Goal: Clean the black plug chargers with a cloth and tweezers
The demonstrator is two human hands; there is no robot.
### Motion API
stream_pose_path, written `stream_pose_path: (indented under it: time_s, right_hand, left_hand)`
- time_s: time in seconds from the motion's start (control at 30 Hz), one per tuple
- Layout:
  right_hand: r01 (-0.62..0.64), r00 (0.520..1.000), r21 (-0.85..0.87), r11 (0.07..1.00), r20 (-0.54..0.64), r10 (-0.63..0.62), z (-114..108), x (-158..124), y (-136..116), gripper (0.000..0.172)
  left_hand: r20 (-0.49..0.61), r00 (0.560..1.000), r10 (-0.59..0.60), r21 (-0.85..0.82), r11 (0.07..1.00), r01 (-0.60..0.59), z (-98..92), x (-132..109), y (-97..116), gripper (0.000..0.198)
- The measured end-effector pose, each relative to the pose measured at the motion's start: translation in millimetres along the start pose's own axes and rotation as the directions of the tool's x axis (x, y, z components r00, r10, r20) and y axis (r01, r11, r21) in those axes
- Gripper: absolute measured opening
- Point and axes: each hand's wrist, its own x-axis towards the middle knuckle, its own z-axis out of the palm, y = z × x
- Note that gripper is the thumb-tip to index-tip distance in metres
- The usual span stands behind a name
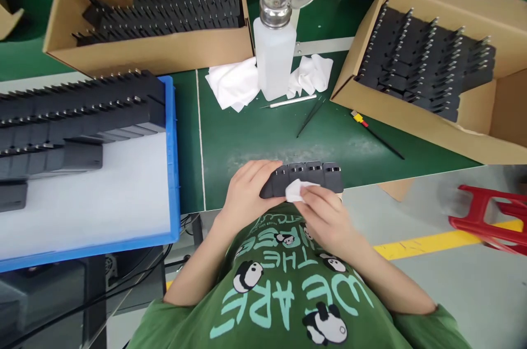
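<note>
A row of several dark plastic pieces with small metal pins (pixel 315 172) is held at the table's front edge, close to my body. My left hand (pixel 247 190) is closed around the row's left end. Pinched in the fingers of my right hand (pixel 327 214) is a small white cloth (pixel 297 190), pressed against the near face of the pieces. Beyond them on the green table lie a white-handled pick (pixel 293 101), black tweezers (pixel 309 118) and a thin black stick with a yellow and red end (pixel 379 135).
A white pump bottle (pixel 275 58) with its lid up stands between crumpled white cloths (pixel 234 83). Cardboard boxes of dark pinned pieces stand at back left (pixel 152 50) and right (pixel 411 118). Left is a blue-rimmed tray (pixel 173 173) with more pieces. A red stool (pixel 477 209) is on the floor at right.
</note>
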Motion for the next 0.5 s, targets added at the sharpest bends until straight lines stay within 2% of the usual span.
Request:
stream_pose_path:
  time_s: [0.07, 0.13, 0.27, 0.37, 0.5]
  right_hand:
    - [0.041, 0.999, 0.032, 0.999, 0.000, -0.041, -1.7, 6.6, -2.9, 0.019]
    - [0.037, 0.999, 0.034, 0.999, -0.036, -0.035, -12.3, 5.5, 2.5, 0.020]
    - [-0.078, 0.990, -0.065, 0.995, -0.119, 0.070, -33.5, -14.4, 22.3, 0.034]
    - [-0.086, 0.995, -0.075, 0.993, -0.062, 0.081, -25.2, -16.7, 18.5, 0.034]
    - [-0.001, 1.000, 0.026, 1.000, 0.006, 0.001, -8.9, 7.9, -3.8, 0.020]
  left_hand:
    - [-0.001, 1.000, -0.002, 0.012, 1.000, 0.002, 0.2, -0.3, -0.3, 0.042]
    - [-0.005, 1.000, -0.010, 0.020, 1.000, 0.010, 0.0, -0.8, -0.3, 0.044]
    - [-0.008, 1.000, -0.015, 0.015, 1.000, 0.015, 0.9, -1.2, -0.3, 0.058]
    - [-0.005, 1.000, -0.017, 0.023, 1.000, 0.017, 1.4, -1.2, -0.5, 0.058]
    - [0.026, 0.999, -0.020, 0.079, 0.997, 0.018, -3.8, 0.4, 4.1, 0.045]
